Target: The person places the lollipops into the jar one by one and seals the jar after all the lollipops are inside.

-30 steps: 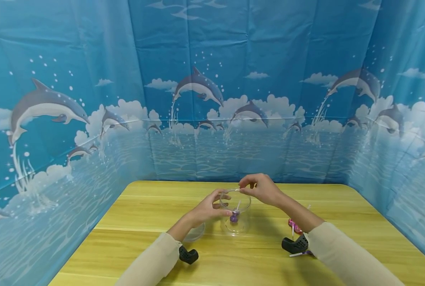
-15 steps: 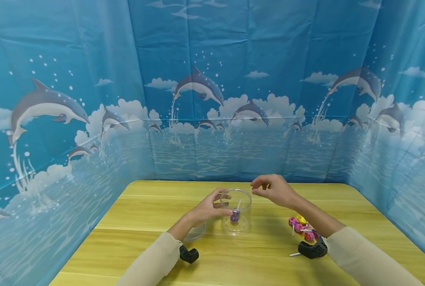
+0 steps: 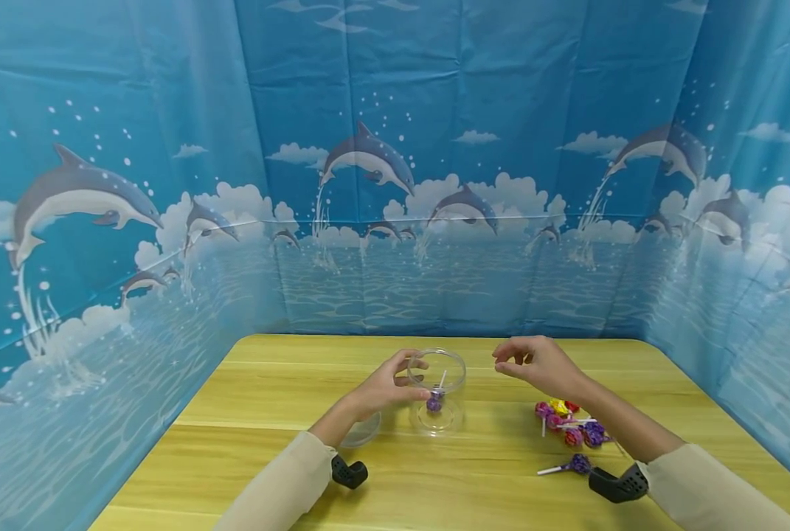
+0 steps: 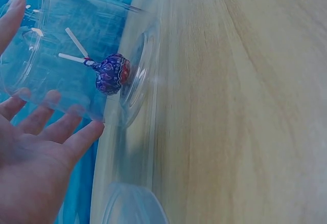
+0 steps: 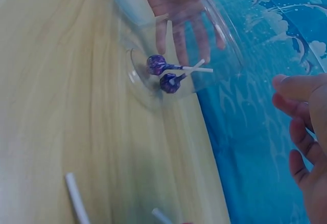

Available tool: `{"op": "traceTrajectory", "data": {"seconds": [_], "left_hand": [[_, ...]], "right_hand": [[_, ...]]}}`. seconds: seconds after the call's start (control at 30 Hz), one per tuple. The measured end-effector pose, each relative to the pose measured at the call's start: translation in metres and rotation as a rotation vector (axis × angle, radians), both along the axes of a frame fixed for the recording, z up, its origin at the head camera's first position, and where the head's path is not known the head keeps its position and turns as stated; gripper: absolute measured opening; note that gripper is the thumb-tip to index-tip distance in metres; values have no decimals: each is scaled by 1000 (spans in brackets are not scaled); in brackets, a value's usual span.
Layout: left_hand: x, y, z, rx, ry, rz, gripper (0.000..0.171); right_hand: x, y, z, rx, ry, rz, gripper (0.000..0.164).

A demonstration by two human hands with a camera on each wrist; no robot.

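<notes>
A clear plastic jar [image 3: 456, 405] stands on the table, its mouth upward. My left hand [image 3: 384, 385] holds it from the left, thumb on the near side and fingers spread along the wall. Inside at the bottom lie two purple-wrapped lollipops [image 5: 157, 64], white sticks pointing up and crossing in the right wrist view. To the right of the jar, my right hand [image 3: 542, 363] hovers above the table with loosely bent fingers and nothing in them. Below its forearm sits a pile of lollipops [image 3: 572, 436] in pink, purple, yellow and red wrappers.
A round clear lid [image 3: 363, 432] lies left of the jar, partly behind my left wrist. One purple lollipop [image 3: 579, 464] lies apart, nearer than the pile. The yellow wood-grain table [image 3: 448, 487] meets a blue dolphin-print curtain [image 3: 395, 287] at the back and sides.
My right hand has moved from the jar's rim away to the right, uncovering more of the lollipop pile. The left hand and the jar stay where they were.
</notes>
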State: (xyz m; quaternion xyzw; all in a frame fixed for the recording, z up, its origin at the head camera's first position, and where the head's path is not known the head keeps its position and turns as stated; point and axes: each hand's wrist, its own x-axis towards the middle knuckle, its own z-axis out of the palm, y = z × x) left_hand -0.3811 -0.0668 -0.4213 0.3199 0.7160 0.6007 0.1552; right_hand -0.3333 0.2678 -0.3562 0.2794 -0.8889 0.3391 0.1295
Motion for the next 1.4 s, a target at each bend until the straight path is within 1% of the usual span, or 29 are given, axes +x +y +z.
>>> {"op": "traceTrajectory", "data": {"seconds": [0.2,0.37,0.47,0.53,0.6,0.83,0.9,1.03,1.2,1.3,1.4], "left_hand": [[-3,-1,-1,8,1,-12,71],[-2,-1,-1,3,-2,-13,73],[-3,-1,-2,0,-4,-16,75],[-3,-2,-2,-1,-3,-18,75],[-3,-2,-1,-2,-3,-18,76],[-1,-2,1,1,-2,-11,74],[-2,-2,1,-3,0,-13,75],[-3,-1,-1,-4,3,-20,77],[-3,0,-1,-9,3,-17,76],[-3,0,0,-3,-4,-13,72],[-3,-1,0,2,-8,-9,69]], "right_hand": [[12,12,-7,-28,-26,8,10],[23,19,-15,-40,-41,10,9],[29,24,-21,-41,-59,20,9],[32,28,-25,-52,-88,34,10],[36,31,-30,-65,-126,59,10],[47,40,-49,-82,-201,144,16],[50,43,-56,-94,-237,152,15],[56,47,-70,-85,-253,157,10],[62,52,-80,-57,-218,179,7],[64,55,-82,-22,-161,225,6],[64,56,-86,37,-78,287,7]]}}
